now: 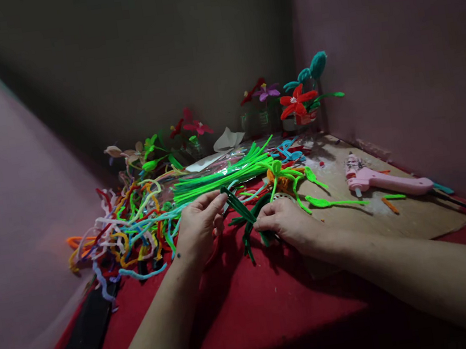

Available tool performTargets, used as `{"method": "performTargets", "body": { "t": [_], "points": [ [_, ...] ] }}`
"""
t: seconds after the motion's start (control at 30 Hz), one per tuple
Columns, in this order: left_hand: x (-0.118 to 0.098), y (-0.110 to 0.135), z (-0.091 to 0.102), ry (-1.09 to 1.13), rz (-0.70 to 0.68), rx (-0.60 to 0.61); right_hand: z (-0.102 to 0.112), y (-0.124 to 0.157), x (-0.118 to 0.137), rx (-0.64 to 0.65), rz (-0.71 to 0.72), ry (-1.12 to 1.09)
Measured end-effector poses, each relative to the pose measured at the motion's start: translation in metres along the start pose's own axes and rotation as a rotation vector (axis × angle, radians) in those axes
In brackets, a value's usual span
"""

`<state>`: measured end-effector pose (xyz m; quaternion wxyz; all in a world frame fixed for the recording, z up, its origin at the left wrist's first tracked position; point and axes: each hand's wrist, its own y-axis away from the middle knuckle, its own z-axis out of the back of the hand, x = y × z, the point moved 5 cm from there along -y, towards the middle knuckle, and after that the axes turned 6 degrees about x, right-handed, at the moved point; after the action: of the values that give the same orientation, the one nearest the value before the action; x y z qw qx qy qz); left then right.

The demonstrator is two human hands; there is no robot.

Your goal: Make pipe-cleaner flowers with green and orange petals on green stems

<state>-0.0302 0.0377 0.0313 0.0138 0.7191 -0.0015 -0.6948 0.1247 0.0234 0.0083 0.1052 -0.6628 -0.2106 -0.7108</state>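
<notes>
My left hand (199,225) pinches the upper end of a dark green pipe cleaner (237,205) between thumb and fingers. My right hand (284,222) is closed on the lower part of the same dark green bundle, whose ends (249,247) hang down onto the red cloth (250,304). Just behind my hands lies a sheaf of bright green pipe cleaners (224,175). An orange and green pipe cleaner flower (280,175) lies right behind my right hand.
A tangle of mixed-colour pipe cleaners (124,229) lies at the left. A pink glue gun (384,180) rests on a wooden board (393,216) at the right. Finished pipe cleaner flowers (298,100) stand against the back wall. Walls close in on three sides.
</notes>
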Motion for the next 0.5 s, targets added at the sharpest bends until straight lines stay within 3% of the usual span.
{"method": "performTargets", "body": {
  "t": [0.17, 0.5],
  "points": [
    [0.02, 0.006, -0.021, 0.021, 0.214, 0.293, -0.001, -0.004, -0.002, 0.007, 0.057, -0.02],
    [0.02, 0.008, -0.023, -0.066, 0.137, 0.246, -0.014, -0.005, -0.013, 0.173, 0.05, -0.219]
  ]
}}
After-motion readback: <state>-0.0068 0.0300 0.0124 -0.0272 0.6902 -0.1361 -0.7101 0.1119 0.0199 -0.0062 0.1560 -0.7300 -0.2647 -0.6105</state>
